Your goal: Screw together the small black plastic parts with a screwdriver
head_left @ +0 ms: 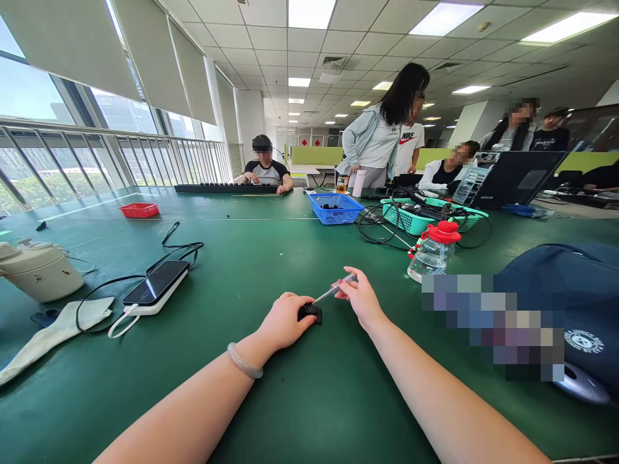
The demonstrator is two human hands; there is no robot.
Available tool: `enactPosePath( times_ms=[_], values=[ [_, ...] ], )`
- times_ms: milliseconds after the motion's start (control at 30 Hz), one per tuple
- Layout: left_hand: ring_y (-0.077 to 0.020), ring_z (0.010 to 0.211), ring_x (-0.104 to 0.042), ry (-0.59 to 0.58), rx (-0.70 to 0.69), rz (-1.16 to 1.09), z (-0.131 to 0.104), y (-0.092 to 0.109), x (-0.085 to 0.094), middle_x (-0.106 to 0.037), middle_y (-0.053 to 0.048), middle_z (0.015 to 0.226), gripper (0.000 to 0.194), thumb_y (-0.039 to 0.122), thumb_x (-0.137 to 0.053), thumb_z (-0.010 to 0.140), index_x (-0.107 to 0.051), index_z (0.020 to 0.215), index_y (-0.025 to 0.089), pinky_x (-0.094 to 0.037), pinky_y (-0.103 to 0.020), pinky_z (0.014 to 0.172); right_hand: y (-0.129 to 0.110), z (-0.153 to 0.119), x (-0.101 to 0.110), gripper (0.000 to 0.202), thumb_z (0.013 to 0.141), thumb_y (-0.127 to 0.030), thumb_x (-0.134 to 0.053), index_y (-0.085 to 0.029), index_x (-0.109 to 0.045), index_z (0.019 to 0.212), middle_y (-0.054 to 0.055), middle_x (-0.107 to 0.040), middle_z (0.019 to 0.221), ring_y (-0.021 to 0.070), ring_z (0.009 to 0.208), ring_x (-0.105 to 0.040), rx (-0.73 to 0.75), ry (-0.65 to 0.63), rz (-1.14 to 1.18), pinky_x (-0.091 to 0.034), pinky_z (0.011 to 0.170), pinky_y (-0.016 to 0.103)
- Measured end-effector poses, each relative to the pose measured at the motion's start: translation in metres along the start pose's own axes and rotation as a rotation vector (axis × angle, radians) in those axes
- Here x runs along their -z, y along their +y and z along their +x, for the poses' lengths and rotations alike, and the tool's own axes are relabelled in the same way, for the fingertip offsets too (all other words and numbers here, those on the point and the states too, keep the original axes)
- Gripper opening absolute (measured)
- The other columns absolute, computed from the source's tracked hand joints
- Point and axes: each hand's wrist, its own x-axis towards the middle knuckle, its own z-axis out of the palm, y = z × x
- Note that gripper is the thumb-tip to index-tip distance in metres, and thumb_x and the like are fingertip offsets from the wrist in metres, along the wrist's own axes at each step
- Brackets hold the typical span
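On the green table, my left hand (286,320) is closed around a small black block-like part (310,313), which rests on the tabletop. The fingers hide much of that part, so its exact kind does not show. My right hand (358,295) pinches a slim screwdriver (333,290) with a clear handle. It slants down to the left, and its tip meets the top of the black part beside my left fingers.
Left of my hands lie a phone on a white power bank (157,283), a cloth strip and a beige pot (43,270). Ahead are red (139,210) and blue baskets (336,209). To the right stand a cable-filled green basket (416,222), a red-lidded bottle (432,251) and a dark backpack (575,283).
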Motion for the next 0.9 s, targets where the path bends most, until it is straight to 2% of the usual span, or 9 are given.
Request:
enactPosePath(
  times_ms=[467,900],
  values=[
    [-0.0278,0.110,-0.060,-0.003,-0.015,-0.007,0.0006,-0.0013,-0.0008,-0.074,-0.005,0.106,0.031,0.029,-0.062,0.085,-0.071,0.115,0.025,-0.050,-0.042,0.098,-0.0047,-0.0018,-0.0004,0.062,0.066,-0.042,-0.073,-0.021,-0.050,0.121,-0.003,-0.072,0.077,0.0126,0.059,-0.063,-0.019,-0.015,-0.023,-0.054,0.073,0.034],
    [-0.0280,0.111,-0.059,-0.007,-0.004,-0.014,0.0001,-0.0008,-0.0001,-0.074,-0.005,0.106,0.032,0.029,-0.062,0.086,-0.070,0.116,0.024,-0.049,-0.042,0.099,-0.0069,-0.0021,-0.0015,0.058,0.067,-0.039,-0.075,-0.022,-0.052,0.118,-0.004,-0.071,0.074,0.0136,0.059,-0.063,-0.027,-0.006,-0.017,-0.055,0.073,0.035]
  ],
)
